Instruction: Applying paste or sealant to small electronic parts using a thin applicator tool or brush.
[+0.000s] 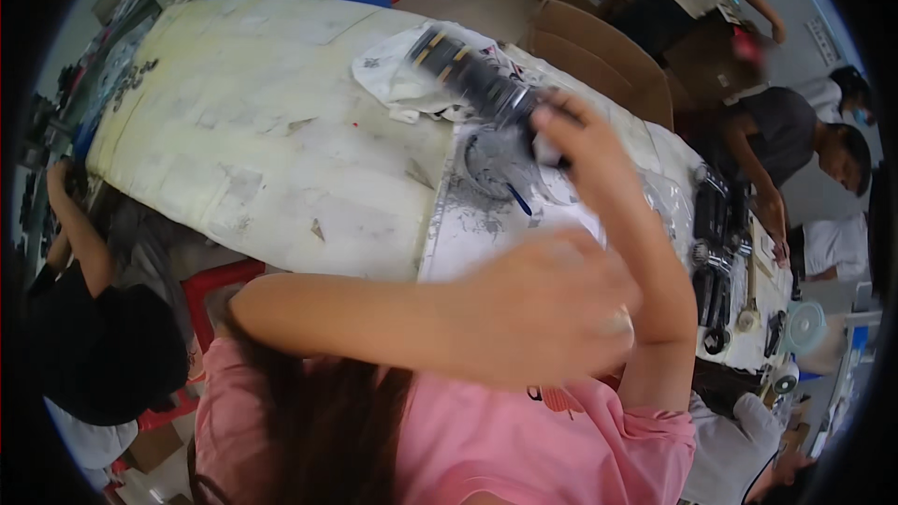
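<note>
My right hand [585,145] is wrapped round the near end of a long black cylindrical device [486,84] with gold-coloured marks. The device slants up and left over the table, its far end above a crumpled white cloth [388,70]. Closer to me, my left hand [547,309] crosses in front of my right forearm, smeared by motion. Its fingers look curled in, and whatever they hold is hidden. Beneath the device lies a round grey-smeared dish [496,168] with a dark blue stick [519,198] at its edge. Both rest on a grey-stained white sheet [444,243].
The table [281,131] wears a stained, pale covering. An open cardboard box [599,56] stands beyond its far right edge. Several black devices [713,234] lie to the right. Other people [795,131] are at the right, and one person [103,346] at the left near a red stool [201,295].
</note>
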The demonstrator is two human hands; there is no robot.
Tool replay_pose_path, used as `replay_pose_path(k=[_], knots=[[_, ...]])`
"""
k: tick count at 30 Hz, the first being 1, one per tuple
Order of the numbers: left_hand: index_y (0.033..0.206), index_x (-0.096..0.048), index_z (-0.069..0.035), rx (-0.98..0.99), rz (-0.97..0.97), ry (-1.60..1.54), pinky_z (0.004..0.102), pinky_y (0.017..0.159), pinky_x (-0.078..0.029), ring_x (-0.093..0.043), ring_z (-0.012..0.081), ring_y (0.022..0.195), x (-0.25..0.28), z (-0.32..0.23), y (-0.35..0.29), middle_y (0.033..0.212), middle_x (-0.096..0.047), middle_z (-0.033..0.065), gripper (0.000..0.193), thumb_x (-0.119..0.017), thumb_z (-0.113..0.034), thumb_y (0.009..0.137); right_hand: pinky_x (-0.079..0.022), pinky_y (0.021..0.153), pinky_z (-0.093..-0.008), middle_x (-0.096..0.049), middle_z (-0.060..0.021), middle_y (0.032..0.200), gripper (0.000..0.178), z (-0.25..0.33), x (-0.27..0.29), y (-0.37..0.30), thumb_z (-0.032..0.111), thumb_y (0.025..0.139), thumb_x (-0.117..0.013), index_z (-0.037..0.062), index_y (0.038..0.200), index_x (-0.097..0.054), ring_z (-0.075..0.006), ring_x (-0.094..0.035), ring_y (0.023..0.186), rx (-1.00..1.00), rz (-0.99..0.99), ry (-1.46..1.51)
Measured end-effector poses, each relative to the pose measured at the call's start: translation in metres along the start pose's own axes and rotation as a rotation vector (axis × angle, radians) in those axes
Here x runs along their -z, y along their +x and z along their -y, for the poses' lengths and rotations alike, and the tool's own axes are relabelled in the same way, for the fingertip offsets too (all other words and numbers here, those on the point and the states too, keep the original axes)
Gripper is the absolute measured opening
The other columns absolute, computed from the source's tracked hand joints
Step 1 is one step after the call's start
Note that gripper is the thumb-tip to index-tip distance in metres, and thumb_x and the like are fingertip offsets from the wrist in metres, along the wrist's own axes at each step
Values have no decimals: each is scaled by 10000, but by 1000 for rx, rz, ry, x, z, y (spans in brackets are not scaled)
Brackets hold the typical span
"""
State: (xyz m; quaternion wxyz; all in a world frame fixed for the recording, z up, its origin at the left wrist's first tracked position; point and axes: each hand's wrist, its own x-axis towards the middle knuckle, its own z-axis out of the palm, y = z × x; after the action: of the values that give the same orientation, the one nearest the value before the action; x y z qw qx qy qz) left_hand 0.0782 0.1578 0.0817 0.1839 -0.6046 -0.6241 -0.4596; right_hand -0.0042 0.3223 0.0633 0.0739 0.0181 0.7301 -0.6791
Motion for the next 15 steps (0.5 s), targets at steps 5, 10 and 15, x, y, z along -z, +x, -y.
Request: replay_pose_path(k=[5,10,15], knots=[[1267,-560,-121,397,187,416,454,884,-448,-559,342,1049,51,24,-66,1270,-530,153,770,-827,-284,564,-480,869,-293,-627,-80,1109,398,-24,-52,-45,143,887,-635,-2,1247,-546,-148,-582,1026,-310,408,139],[1364,-462,-122,485,349,295,409,846,-475,-603,327,979,55,43,-92,1233,-569,144,935,-859,-291,534,-466,903,-300,-622,-117,1151,360,-42,-69,-49,187,926,-578,-39,1205,-563,-184,-584,1063,-449,424,257],[1381,-419,5,795,413,285,426,919,-484,-618,314,1052,71,48,-131,1174,-619,150,1151,-892,-527,477,-504,765,-321,-694,-101,911,468,-52,-70,-33,417,976,-476,6,1009,-698,-178,-633,844,-365,660,233]])
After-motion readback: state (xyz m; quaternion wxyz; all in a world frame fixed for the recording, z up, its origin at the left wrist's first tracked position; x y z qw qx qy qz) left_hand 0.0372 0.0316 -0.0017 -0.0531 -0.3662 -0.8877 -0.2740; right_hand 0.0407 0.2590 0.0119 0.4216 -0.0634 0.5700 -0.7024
